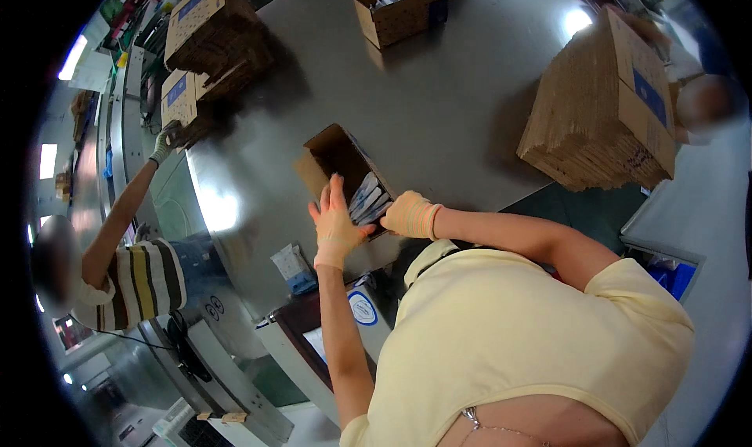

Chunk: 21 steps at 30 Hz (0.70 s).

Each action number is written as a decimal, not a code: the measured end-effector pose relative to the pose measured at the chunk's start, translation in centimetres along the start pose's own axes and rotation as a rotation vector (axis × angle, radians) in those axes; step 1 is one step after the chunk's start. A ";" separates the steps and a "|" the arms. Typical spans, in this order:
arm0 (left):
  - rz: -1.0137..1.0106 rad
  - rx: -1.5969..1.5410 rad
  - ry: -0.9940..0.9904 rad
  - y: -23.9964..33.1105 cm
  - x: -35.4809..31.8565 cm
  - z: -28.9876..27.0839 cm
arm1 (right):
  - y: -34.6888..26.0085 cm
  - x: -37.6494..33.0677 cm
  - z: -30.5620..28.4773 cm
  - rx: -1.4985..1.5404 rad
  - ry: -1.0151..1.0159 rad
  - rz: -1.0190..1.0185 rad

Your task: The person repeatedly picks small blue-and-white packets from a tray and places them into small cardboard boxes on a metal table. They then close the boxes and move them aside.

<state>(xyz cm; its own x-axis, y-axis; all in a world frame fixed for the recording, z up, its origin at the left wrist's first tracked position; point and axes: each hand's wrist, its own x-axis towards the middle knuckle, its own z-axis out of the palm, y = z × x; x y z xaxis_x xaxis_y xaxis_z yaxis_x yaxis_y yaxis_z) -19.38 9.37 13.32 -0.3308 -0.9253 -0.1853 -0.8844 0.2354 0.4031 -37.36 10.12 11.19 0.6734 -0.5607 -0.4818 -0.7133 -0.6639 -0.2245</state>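
An open cardboard box (335, 143) stands on the metal table in front of me, its flaps folded outward. Several flat white-and-blue packets (366, 199) stand in the near part of the box, and its far part looks dark inside. My left hand (335, 226), in a light knit glove, is open with fingers spread over the box's left side, thumb toward the packets. My right hand (410, 215), gloved alike, is closed on the box's near right edge; its fingertips are partly hidden. Left of the box, near the table edge, lies another white-and-blue packet (293, 268).
A second open box (403, 24) filled with packets stands at the far side of the metal table (462, 110). Flattened cartons (580, 110) are stacked on the right, more cartons (205, 36) at far left. A co-worker's gloved hand (164, 143) touches those. Another person is behind the right stack.
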 end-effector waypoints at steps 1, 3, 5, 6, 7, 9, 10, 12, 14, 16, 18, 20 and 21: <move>0.033 0.129 -0.020 1.0 0.8 -0.4 | -0.1 -0.1 0.0 -0.006 -0.001 0.004; 0.022 0.396 -0.188 3.0 3.1 0.2 | -0.4 -0.2 0.2 -0.007 -0.007 0.005; -0.004 0.576 -0.115 -0.3 4.4 7.5 | -1.4 0.0 -0.3 -0.025 -0.011 -0.028; -0.121 0.351 -0.297 1.0 5.9 6.6 | -1.0 -0.1 -0.2 -0.023 0.048 -0.005; -0.171 0.367 -0.271 1.5 6.1 6.5 | -1.0 -0.6 -0.1 -0.019 0.106 0.002; -0.107 0.376 -0.262 1.9 6.3 6.5 | -0.8 -1.0 0.3 -0.032 0.160 0.038; -0.085 0.398 -0.298 2.0 6.0 6.1 | -1.1 -1.1 0.2 -0.012 0.142 0.050; 0.002 0.323 -0.526 1.8 4.7 4.1 | -1.2 -0.9 -0.7 0.013 0.115 0.081; -0.055 0.044 -0.595 0.4 3.8 3.8 | -1.3 -0.5 -0.2 -0.076 0.085 0.048; -0.069 -0.219 -0.658 -1.1 4.1 2.7 | -1.6 0.1 1.7 -0.176 0.147 0.020; -0.222 -0.267 -0.481 -0.8 4.0 3.6 | -2.2 -0.5 0.7 -0.154 0.078 0.033; -0.262 -0.403 -0.229 0.7 2.3 4.8 | -1.9 -0.2 0.0 -0.127 0.058 0.076; -0.197 -0.561 0.128 1.8 0.3 5.4 | -1.7 -0.1 0.4 -0.095 0.067 0.129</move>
<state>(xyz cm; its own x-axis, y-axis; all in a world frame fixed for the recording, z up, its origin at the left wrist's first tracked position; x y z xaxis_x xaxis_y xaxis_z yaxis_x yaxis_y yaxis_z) -22.83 11.14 9.14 -0.1055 -0.9723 -0.2087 -0.6051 -0.1038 0.7894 -36.32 11.54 11.27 0.5912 -0.6737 -0.4434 -0.7752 -0.6265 -0.0816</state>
